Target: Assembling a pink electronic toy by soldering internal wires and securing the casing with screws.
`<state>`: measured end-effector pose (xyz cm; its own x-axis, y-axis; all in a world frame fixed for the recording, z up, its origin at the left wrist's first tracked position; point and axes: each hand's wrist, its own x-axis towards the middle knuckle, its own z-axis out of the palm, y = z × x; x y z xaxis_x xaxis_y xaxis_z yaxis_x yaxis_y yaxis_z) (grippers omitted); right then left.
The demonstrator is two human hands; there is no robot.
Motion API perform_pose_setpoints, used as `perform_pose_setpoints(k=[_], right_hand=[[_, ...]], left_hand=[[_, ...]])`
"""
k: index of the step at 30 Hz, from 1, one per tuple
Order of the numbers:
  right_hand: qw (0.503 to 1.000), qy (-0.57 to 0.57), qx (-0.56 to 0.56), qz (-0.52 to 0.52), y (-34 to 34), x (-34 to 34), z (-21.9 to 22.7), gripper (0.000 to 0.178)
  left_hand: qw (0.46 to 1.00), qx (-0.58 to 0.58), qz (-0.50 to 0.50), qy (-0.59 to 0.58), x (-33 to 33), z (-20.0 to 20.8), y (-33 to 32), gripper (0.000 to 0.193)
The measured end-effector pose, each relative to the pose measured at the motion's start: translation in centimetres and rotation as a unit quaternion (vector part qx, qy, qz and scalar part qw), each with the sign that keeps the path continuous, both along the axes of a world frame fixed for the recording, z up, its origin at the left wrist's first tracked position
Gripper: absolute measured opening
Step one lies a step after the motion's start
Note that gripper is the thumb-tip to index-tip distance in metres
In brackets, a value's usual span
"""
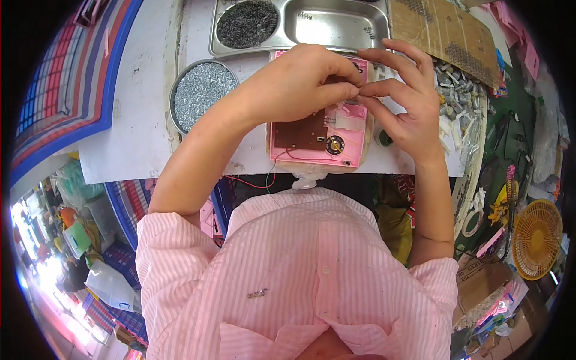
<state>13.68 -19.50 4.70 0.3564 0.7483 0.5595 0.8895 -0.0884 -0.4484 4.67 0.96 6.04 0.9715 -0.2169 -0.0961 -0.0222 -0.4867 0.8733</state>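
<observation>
Presently, just beyond the striped shirt [276, 240], the pink housing [312, 161] is lying open near the front edge of the bench [120, 157], thin wires [245, 182] trailing off its near end. Inside it, the brown board [294, 134] and a round speaker [335, 144] are sitting in place, so a good part of the fitting seems done — though no cover is closing the housing, and its upper right part seems unfinished; how much is remaining is not showing. Over that part the left hand [306, 81] is arching in from the left, knuckles up, thumb and fingertips drawing close together; the right hand [408, 108] is facing it, index finger and thumb curving toward the same spot, the other fingers fanning out. Whether either grip is grasping a tiny part I cannot tell — the fingertips are hiding it. Farther out, a round bowl [173, 102] of small silvery pieces [207, 93] is standing to the left, and a metal tray [330, 27] holding dark springs [247, 24] is resting behind, beside a cardboard sheet [468, 36].
</observation>
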Motion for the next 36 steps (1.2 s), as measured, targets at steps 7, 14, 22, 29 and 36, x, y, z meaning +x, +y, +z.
perform_pose_setpoints(k=[7, 14, 22, 29, 36], right_hand=[[0.996, 0.028, 0.052, -0.066, -3.1, -1.1, -0.2, 0.034], [0.708, 0.393, 0.353, -0.469, -24.4, -5.9, -1.1, 0.032], [0.597, 0.358, 0.49, -0.525, -38.2, -3.2, -0.7, 0.011], [0.668, 0.322, 0.583, -0.332, -44.2, -8.1, 0.9, 0.012], [0.815, 0.347, 0.316, -0.34, -18.8, -9.0, -0.8, 0.018]], left_hand=[[0.995, 0.022, 0.015, -0.096, -0.2, -1.2, -0.6, 0.012], [0.985, 0.001, 0.145, -0.097, -2.9, -1.3, -3.5, 0.008], [0.98, -0.068, 0.158, -0.104, -2.4, -2.1, -3.8, 0.011], [0.967, -0.123, 0.213, -0.073, -3.4, -1.5, -4.0, 0.008], [0.958, 0.083, 0.185, -0.203, -2.4, -2.2, -4.6, 0.012]])
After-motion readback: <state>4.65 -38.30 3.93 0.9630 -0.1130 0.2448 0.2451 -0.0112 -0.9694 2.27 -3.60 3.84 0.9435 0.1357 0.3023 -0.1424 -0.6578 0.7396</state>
